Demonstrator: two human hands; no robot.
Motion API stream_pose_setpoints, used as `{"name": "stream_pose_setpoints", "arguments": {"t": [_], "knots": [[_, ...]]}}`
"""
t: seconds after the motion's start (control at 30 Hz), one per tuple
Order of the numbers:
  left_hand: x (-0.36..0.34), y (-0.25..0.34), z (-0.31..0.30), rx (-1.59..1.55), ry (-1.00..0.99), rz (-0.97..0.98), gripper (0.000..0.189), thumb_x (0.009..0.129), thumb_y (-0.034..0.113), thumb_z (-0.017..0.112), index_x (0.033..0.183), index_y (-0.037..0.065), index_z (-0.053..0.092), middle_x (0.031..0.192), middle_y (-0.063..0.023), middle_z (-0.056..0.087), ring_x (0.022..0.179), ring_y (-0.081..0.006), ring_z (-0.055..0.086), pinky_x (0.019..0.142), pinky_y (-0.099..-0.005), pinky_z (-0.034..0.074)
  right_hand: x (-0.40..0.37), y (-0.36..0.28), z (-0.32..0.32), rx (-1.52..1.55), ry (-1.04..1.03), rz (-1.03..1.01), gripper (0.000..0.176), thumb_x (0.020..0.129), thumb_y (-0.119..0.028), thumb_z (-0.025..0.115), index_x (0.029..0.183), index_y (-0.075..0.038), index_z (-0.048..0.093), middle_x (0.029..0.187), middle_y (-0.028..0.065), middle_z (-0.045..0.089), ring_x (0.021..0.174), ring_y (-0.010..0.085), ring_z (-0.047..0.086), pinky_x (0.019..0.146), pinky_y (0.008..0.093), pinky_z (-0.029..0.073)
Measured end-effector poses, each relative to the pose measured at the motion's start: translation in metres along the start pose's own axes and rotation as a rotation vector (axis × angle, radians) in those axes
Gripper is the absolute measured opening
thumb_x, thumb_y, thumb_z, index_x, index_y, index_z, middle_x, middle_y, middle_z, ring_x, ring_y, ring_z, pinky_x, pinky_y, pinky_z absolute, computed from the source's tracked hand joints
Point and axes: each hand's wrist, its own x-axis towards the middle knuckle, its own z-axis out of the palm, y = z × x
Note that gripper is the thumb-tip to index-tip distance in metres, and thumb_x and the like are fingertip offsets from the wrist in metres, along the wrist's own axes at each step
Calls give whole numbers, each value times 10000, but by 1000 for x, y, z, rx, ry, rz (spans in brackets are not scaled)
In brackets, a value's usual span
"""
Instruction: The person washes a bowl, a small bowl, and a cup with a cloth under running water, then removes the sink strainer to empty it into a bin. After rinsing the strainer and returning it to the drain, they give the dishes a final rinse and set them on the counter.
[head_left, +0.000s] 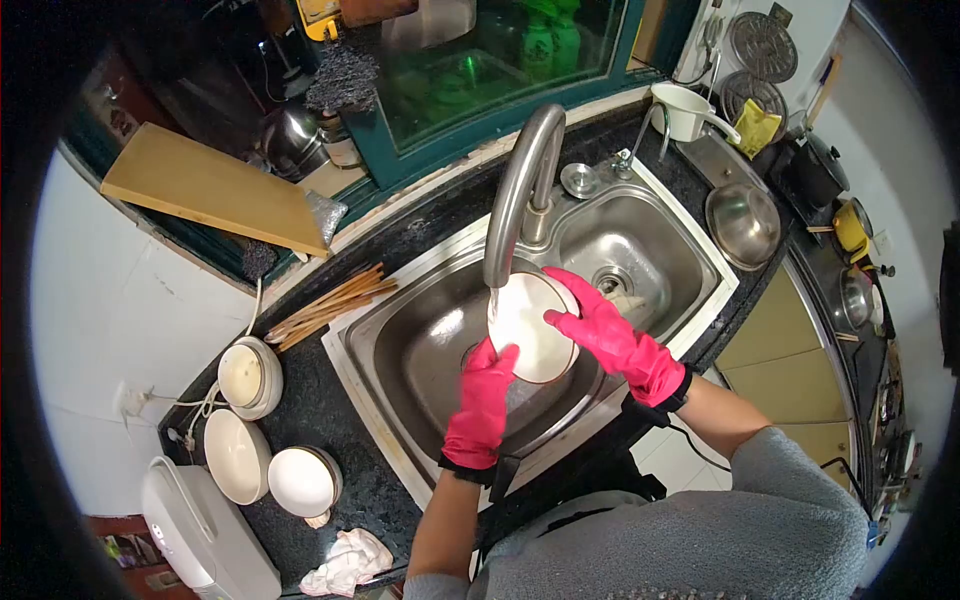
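Bowl (pixel 532 340), white with a thin brown rim, is gripped by the fingers of the left hand (pixel 482 402) at its near edge and by those of the right hand (pixel 622 350) at its right side, both hands being covered by pink gloves. Both thumbs are laid over the rim, while other fingers are partly hidden by the bowl; whether a second bowl is nested beneath cannot be told. Above the left fingers, a thin stream is let fall from the tap (pixel 503 220) at the bowl's left edge. Below the fingers, the large basin (pixel 400 355) is partly covered by hands and bowl, its drain mostly concealed. Left of the fingers, chopsticks (pixel 330 310) are laid in a bundle; stacked bowls (pixel 300 482) are placed farther left. Beyond these, a white appliance (pixel 180 515) is cut off at the lower edge of view, any marking being too small to read. Far right of the fingers, print on a yellow packet (pixel 760 128) cannot be made out.
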Motion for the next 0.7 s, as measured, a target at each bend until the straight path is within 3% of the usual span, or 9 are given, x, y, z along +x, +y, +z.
{"name": "stream_pose_setpoints", "arguments": {"t": [0.07, 0.17, 0.2, 0.37, 0.43, 0.47, 0.57, 0.63, 0.7], "knots": [[10, -10, -11, 85, -290, 254, 207, 949, 219, 627, 1034, 36, 674, 846, 21, 635, 741, -72, 556, 654, -244, 451, 0, 0, 0, -56, -13, -19, 663, 895, -132, 659, 1467, -41, 337, 1366, 125, 498, 1269, 203, 461, 1076, 344, 363], [6, 26, -11, 129, -249, 264, 200, 931, 217, 653, 964, 23, 689, 788, 45, 615, 698, -58, 527, 615, -248, 431, -2, -6, 3, -190, -122, -123, 691, 880, -179, 660, 1472, -47, 330, 1374, 140, 500, 1264, 214, 474, 1064, 339, 375], [8, 46, -14, 393, -187, 299, 209, 918, 219, 669, 900, 13, 697, 728, 59, 593, 644, -53, 503, 573, -253, 409, -3, -7, 5, -201, -166, -103, 699, 877, -188, 658, 1477, -53, 325, 1387, 138, 490, 1272, 217, 468, 1070, 339, 366], [20, 76, -17, 510, -287, 555, 224, 894, 230, 690, 948, 13, 714, 746, 21, 641, 635, -96, 567, 585, -281, 458, 8, -9, 7, -95, -305, -141, 637, 914, -201, 602, 1475, -57, 336, 1409, 137, 469, 1306, 218, 436, 1095, 353, 337], [19, 73, -19, 181, -369, 128, 266, 871, 212, 699, 1014, -12, 700, 815, -16, 694, 700, -125, 641, 630, -292, 508, 15, -9, 3, -22, -326, -120, 591, 934, -203, 572, 1462, -45, 357, 1407, 135, 472, 1306, 215, 434, 1103, 357, 327], [17, 70, -21, 186, -387, 125, 266, 871, 212, 699, 1014, -12, 700, 815, -16, 694, 700, -125, 641, 630, -292, 508, 17, -9, 0, 47, -352, -103, 549, 954, -205, 542, 1449, -34, 379, 1405, 134, 475, 1307, 213, 431, 1111, 360, 316], [9, 51, -38, -112, -539, -122, 588, 848, 253, 711, 1330, -13, 504, 1194, -131, 637, 1031, -218, 635, 909, -349, 503, 19, -8, 1, 127, -358, -74, 505, 979, -251, 516, 1416, -15, 427, 1395, 134, 487, 1297, 218, 442, 1117, 357, 307], [12, 41, -42, -316, -401, -312, 587, 875, 248, 669, 1369, 14, 456, 1254, -164, 598, 1090, -292, 619, 961, -424, 495, 34, 31, -2, -1, -306, -114, 502, 991, -345, 513, 1363, -8, 494, 1362, 162, 519, 1285, 231, 459, 1106, 354, 319], [20, 30, -51, -338, -397, -304, 602, 883, 283, 664, 1375, 12, 447, 1251, -171, 600, 1089, -307, 620, 949, -432, 501, 31, 25, -3, -280, -315, -144, 492, 993, -364, 505, 1322, 0, 536, 1321, 184, 552, 1247, 246, 498, 1088, 354, 342]]}}
